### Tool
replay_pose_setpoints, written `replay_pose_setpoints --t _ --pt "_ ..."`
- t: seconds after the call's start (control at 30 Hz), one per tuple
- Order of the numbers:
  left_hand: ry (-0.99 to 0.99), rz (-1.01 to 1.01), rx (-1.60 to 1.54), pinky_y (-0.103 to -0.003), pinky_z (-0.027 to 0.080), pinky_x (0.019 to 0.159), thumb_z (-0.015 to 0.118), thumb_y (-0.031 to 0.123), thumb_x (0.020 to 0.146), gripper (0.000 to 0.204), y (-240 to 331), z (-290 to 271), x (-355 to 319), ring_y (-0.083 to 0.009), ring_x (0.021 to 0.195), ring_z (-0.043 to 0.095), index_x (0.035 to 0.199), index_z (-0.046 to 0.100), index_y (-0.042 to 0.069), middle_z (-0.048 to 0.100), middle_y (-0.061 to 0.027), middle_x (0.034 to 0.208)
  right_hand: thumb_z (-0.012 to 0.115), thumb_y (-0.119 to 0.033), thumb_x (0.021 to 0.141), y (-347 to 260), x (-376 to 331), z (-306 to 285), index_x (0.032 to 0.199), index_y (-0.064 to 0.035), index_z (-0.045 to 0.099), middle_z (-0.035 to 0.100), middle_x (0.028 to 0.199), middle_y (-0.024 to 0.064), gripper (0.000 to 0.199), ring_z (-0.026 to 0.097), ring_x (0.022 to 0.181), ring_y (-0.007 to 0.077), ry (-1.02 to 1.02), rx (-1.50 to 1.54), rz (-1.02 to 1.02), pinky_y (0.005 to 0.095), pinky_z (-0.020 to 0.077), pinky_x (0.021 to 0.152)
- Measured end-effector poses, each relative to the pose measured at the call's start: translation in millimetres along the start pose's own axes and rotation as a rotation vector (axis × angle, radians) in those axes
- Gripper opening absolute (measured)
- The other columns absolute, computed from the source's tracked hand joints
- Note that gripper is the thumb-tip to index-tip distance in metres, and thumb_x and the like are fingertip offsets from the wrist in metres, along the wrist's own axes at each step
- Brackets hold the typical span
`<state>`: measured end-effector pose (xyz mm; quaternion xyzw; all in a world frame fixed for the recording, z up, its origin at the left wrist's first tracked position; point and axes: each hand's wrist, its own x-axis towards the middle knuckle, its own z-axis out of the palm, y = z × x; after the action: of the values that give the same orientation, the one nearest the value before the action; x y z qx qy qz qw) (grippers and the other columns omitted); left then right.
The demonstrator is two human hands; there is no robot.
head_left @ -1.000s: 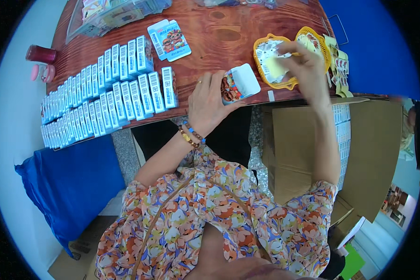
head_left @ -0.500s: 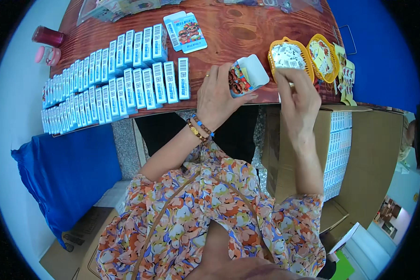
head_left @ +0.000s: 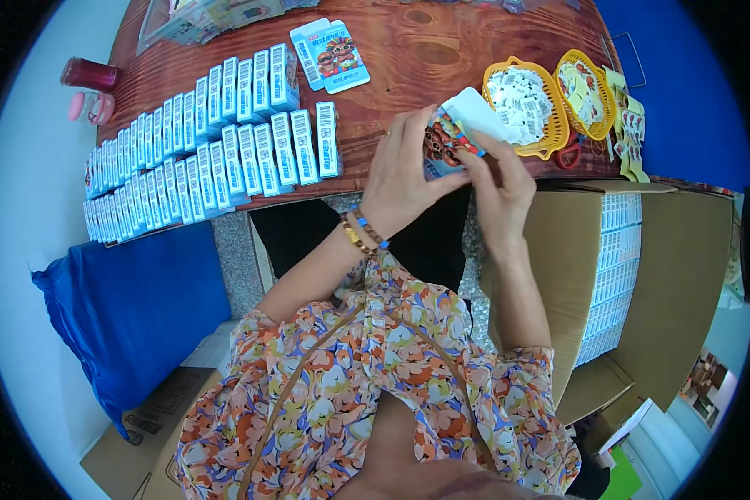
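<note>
Above the table's front edge, my left hand is closed round a small light-blue carton with a colourful cartoon print. The carton is tilted, and its white end flap stands open toward the upper right. My right hand is at the carton's right side, fingers bent and pressed together against the edge by the opening. Whatever those fingers pinch, if anything, is hidden. Just beyond the right hand stands a yellow basket of small white printed slips.
Two rows of upright cartons fill the table's left side. Behind them lies a flattened carton. A second yellow basket, red scissors and sticker strips are at right. Below stands a large cardboard box of stacked cartons.
My right hand has moved left from the basket of slips to the carton's opening. The carton in my left hand has shifted slightly right.
</note>
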<state>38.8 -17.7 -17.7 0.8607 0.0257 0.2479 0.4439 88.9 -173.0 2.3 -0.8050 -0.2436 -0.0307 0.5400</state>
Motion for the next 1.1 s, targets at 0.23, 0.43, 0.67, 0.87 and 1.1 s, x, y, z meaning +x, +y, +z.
replay_pose_setpoints --t 0.23,0.43,0.67,0.87,1.1 --pt "-0.083 -0.119 -0.444 -0.035 0.054 0.086 0.073 0.005 0.085 0.049 0 -23 -4 -0.0249 0.104 0.067 0.130 0.056 0.003 0.065 -0.0144 0.111 0.065 -0.001 0.093 2 14 -32 0.117 0.0006 0.067 0.066 0.102 0.0042 0.023 0.060 0.093 0.0104 -0.295 0.317 0.042 0.0236 0.0471 0.082" --pt "-0.125 -0.143 -0.730 -0.028 0.056 0.084 0.070 0.003 0.089 0.039 2 -30 -8 -0.0147 0.102 0.066 0.127 0.058 0.004 0.065 -0.0068 0.111 0.069 -0.006 0.091 3 11 -28 0.115 0.0003 0.068 0.065 0.101 0.0064 0.024 0.060 0.094 0.0135 -0.308 0.306 -0.028 0.0266 0.0466 0.083" --pt "-0.246 -0.349 -0.824 -0.025 0.056 0.081 0.065 0.001 0.092 0.032 5 -37 -19 -0.0111 0.095 0.067 0.123 0.058 0.003 0.066 -0.0045 0.107 0.068 -0.003 0.090 -6 9 -27 0.119 -0.0002 0.065 0.063 0.112 0.0109 0.029 0.062 0.102 0.0180 -0.353 0.173 -0.102 0.0296 0.0485 0.089" --pt "-0.251 -0.342 -0.712 -0.026 0.056 0.078 0.067 0.000 0.090 0.033 7 -44 -17 -0.0106 0.092 0.068 0.122 0.059 0.002 0.067 -0.0056 0.105 0.063 -0.005 0.095 -27 9 -24 0.114 0.0021 0.063 0.064 0.111 0.0105 0.021 0.061 0.101 0.0168 -0.286 0.467 0.194 0.0302 0.0471 0.091" --pt "-0.270 -0.369 -0.712 -0.025 0.055 0.075 0.068 0.001 0.089 0.034 9 -46 -22 -0.0103 0.089 0.067 0.122 0.058 0.002 0.067 -0.0066 0.104 0.062 -0.007 0.097 -22 16 -17 0.103 0.0015 0.065 0.068 0.103 0.0062 0.011 0.059 0.091 0.0084 -0.386 0.566 0.261 0.0241 0.0485 0.083"
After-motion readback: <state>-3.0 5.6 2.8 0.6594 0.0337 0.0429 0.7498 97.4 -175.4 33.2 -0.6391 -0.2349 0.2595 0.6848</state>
